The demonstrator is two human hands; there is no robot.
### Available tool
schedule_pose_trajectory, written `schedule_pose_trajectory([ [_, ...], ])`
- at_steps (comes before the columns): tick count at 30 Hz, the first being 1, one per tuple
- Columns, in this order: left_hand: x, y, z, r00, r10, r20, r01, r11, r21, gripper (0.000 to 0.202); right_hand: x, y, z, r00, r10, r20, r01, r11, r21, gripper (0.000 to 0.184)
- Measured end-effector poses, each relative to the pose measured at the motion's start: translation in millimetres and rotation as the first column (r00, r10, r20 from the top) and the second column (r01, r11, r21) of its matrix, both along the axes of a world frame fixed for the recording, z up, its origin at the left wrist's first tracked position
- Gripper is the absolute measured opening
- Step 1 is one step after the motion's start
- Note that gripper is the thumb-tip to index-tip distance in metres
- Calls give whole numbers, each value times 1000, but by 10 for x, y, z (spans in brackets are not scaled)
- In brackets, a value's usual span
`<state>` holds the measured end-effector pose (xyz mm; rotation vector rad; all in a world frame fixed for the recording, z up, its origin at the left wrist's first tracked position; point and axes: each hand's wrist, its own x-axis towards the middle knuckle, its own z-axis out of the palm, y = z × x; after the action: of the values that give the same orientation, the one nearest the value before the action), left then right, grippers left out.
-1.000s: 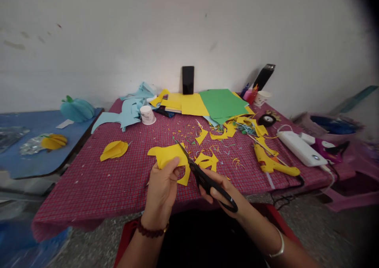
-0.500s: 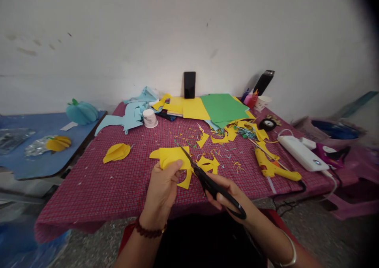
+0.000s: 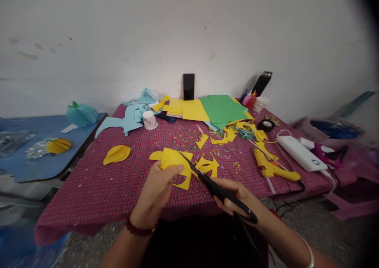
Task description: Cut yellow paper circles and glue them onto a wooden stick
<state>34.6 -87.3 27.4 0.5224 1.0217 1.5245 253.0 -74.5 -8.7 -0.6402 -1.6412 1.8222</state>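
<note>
Above the near middle of the table [image 3: 89,197], a yellow paper piece [image 3: 172,155] is held up by the left hand [image 3: 159,183], pinched with the thumb on top. It is judged very light, thin and fairly stiff, like craft card, easily creased or torn, not very slippery. It is best gripped at the near left edge, clear of the blades, as is done here. No strong long axis is shown: roughly squarish, far edge nearly crosswise, dipping slightly to the right; the rest of the outline is partly covered by the thumb.

The black scissors [image 3: 217,189] are grasped at the handles by the right hand [image 3: 238,199]. Tips are pointed away and leftward over the paper; the long axis is slanted from near right to far left. They are judged rigid, heavier than the paper, best taken by the handles. Whether paper is caught between the blades cannot be told.

Yellow offcuts [image 3: 212,167] are scattered just right of the paper. Layered yellow shapes [image 3: 117,155] are set down to the left, a yellow glue gun [image 3: 268,167] well to the right.
</note>
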Motion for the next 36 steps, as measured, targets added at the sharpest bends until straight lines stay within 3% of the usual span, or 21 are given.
schedule_pose_trajectory([
  [13, -89, 32, -52, 969, -194, -152, 185, 980, -70, 21, 333, 119, -10, 984, 144, 107, -140, 989, -48, 59],
  [22, -127, 77, -145, 921, -284, -268, 265, 958, -106, 19, 437, 83, 59, 976, 131, 172, -123, 991, -54, 56],
  [32, -97, 68, -91, 951, -229, -209, 213, 972, -99, 20, 480, 52, -2, 976, 111, 186, -98, 992, -78, 56],
  [36, -56, 60, -80, 958, -224, -178, 209, 973, -100, 19, 476, -1, -60, 977, 96, 191, -78, 992, -99, 65],
])
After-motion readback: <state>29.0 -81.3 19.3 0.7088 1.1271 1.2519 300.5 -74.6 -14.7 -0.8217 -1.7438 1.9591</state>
